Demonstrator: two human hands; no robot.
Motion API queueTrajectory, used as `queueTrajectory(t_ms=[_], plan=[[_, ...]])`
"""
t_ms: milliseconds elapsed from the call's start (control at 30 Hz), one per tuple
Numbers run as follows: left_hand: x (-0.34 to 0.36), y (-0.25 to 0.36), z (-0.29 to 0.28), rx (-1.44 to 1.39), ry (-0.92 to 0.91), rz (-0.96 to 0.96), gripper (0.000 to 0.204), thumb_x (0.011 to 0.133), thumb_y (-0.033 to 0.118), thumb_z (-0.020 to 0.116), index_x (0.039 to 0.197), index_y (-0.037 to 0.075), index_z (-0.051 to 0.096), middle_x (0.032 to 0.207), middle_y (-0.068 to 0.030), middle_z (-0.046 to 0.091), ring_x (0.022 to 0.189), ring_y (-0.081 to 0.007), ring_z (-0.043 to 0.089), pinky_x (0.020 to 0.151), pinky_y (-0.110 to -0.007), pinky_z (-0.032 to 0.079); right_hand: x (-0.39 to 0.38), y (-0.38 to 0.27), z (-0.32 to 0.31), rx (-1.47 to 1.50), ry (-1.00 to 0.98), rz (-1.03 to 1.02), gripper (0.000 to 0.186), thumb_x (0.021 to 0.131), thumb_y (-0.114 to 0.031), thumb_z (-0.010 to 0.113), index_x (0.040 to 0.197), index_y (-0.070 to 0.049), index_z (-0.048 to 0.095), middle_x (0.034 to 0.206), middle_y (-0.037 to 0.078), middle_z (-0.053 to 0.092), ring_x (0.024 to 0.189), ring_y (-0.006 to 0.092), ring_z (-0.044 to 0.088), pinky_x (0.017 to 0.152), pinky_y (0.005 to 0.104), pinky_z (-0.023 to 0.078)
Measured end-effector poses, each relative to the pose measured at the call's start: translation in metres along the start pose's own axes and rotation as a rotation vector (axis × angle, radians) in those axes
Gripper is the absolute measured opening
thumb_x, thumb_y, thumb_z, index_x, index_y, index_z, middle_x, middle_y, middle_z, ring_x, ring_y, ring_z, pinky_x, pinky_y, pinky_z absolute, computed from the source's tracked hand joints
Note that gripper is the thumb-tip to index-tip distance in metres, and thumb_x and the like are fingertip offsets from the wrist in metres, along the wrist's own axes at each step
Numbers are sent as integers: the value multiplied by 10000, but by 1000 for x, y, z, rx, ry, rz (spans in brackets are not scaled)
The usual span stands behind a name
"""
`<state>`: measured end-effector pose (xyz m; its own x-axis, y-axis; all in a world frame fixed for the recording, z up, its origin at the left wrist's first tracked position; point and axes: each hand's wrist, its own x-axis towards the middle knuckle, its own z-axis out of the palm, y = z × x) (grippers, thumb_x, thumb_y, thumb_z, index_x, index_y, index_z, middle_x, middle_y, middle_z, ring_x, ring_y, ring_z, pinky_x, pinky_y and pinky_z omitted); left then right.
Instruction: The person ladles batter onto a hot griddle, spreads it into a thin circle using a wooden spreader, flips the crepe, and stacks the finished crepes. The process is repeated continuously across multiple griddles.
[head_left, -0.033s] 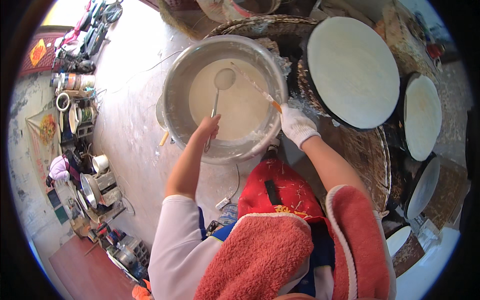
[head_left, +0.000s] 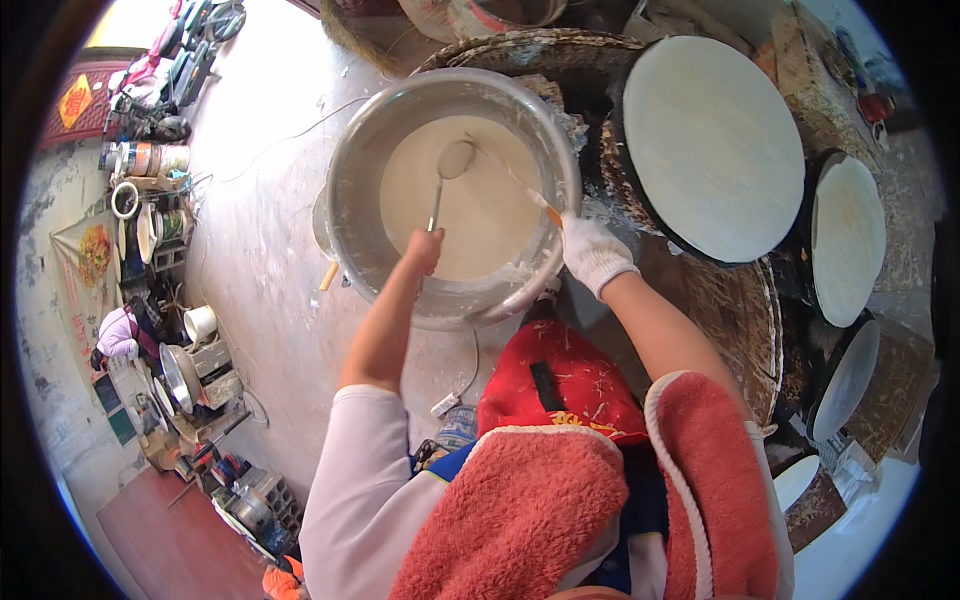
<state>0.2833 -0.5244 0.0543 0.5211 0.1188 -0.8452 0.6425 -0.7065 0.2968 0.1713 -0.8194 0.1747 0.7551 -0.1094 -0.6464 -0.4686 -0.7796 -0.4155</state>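
A large metal basin (head_left: pixel 345 250) holds creamy white batter (head_left: pixel 480 225). My bare left hand (head_left: pixel 425 252) is closed around the handle of a ladle (head_left: pixel 457 158), whose round bowl is over the batter. In a white knitted glove, my right hand (head_left: pixel 595 250) is at the basin's right rim. It grips a long, thin tool with an orange handle (head_left: pixel 553 214). The tool's pale, batter-smeared length points into the basin toward the ladle's bowl and is blurred, so its exact kind cannot be made out.
To the right is a large round griddle (head_left: pixel 712 150) covered by a pale sheet. Smaller round griddles (head_left: pixel 848 240) curve away beyond it. A cord with a power socket (head_left: pixel 446 405) lies on the floor. Along the left wall, pots and a washing bowl (head_left: pixel 180 378) stand near a person (head_left: pixel 118 335).
The ladle and my left hand have shifted slightly to the right. The far part of the thin tool has become more blurred, while my right hand stays almost in place.
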Motion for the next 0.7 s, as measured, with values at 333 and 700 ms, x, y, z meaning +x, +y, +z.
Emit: queueTrajectory(t_ms=[333, 700], plan=[[-85, -14, 102, -1844, -1169, -693, 404, 1022, 324, 411, 669, 159, 305, 496, 66, 230, 378, -75, 229, 356, -273, 221, -104, 14, 4, -47, -338, 56, 338, 957, -305, 467, 1155, -38, 525, 996, 216, 668, 960, 387, 655, 802, 494, 517], [-230, 65, -31, -1570, -1454, 276, 364, 1065, 346, 286, 766, 141, 315, 496, 66, 198, 353, -58, 194, 309, -234, 190, -167, -24, -73, 328, 14, -236, 351, 964, -346, 466, 1168, -68, 534, 930, 211, 673, 813, 434, 647, 698, 500, 506]])
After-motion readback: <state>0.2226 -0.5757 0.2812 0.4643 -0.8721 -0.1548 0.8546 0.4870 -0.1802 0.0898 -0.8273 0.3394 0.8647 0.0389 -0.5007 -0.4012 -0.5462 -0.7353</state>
